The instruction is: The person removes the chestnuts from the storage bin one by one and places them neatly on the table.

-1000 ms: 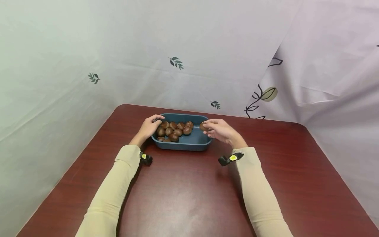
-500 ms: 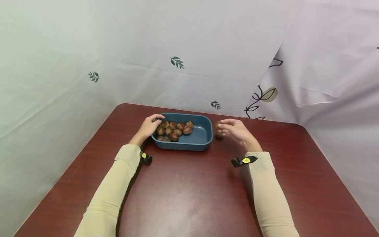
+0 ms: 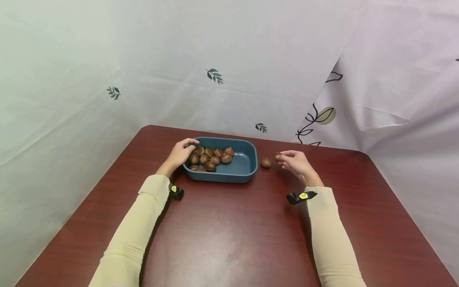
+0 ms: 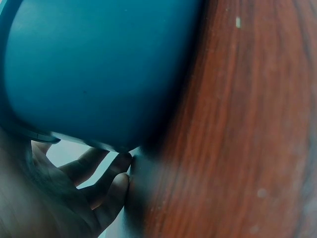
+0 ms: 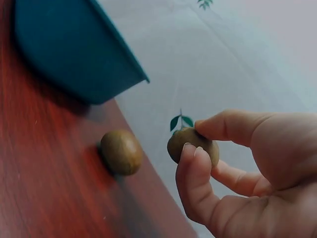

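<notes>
Right hand pinches a chestnut right of the blue tub; probably light, hard, kinda slick, so grab its fat middle. Left hand grips the tub's left end.

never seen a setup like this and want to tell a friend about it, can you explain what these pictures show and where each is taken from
There is no machine here: a person works with two bare hands. The wide picture comes from a camera on the head, looking down; the other two come from small black wrist cameras.

On the dark red-brown, wood-grained table stands a blue rectangular tray with rounded corners, partly filled with glossy, roundish brown nuts, probably chestnuts. The left hand holds the tray's left end. The right hand pinches a smooth brown rounded nut; another single nut lies on the table, beside the tray.
</notes>
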The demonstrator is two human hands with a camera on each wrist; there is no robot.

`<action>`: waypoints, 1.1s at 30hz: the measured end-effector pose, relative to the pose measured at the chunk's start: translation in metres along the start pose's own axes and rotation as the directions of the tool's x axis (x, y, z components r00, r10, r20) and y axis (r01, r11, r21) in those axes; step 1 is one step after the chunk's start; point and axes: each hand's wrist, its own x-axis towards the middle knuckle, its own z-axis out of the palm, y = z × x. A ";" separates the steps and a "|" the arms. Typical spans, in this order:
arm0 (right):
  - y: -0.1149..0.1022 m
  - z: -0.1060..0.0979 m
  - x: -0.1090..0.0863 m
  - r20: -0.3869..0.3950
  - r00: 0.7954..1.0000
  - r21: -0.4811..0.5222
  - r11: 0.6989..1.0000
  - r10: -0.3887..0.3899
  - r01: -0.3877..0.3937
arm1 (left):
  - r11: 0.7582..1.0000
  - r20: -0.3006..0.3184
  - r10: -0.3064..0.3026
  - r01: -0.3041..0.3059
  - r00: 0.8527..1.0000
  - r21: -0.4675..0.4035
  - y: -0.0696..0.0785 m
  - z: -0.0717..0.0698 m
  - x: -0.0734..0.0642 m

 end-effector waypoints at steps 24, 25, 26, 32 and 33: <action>0.027 0.002 0.008 -0.085 0.996 -0.117 0.993 -0.018 0.008 | 1.000 -0.004 0.012 -0.012 1.000 -0.013 0.001 0.000 0.000; 0.027 0.001 0.007 -0.092 0.996 -0.137 0.991 -0.017 0.004 | 1.000 -0.002 0.011 -0.011 1.000 -0.013 0.001 0.000 0.000; 0.027 0.001 0.007 -0.100 0.995 -0.157 0.988 -0.014 -0.002 | 1.000 0.000 0.009 -0.009 1.000 -0.012 0.001 0.000 0.000; 0.029 -0.002 0.004 -0.094 0.996 -0.271 0.962 0.007 -0.032 | 1.000 0.002 0.011 -0.011 1.000 -0.008 0.000 0.001 -0.001; 0.029 -0.003 0.004 -0.086 0.996 -0.288 0.957 0.010 -0.034 | 1.000 0.005 0.010 -0.010 1.000 -0.008 0.000 0.001 -0.002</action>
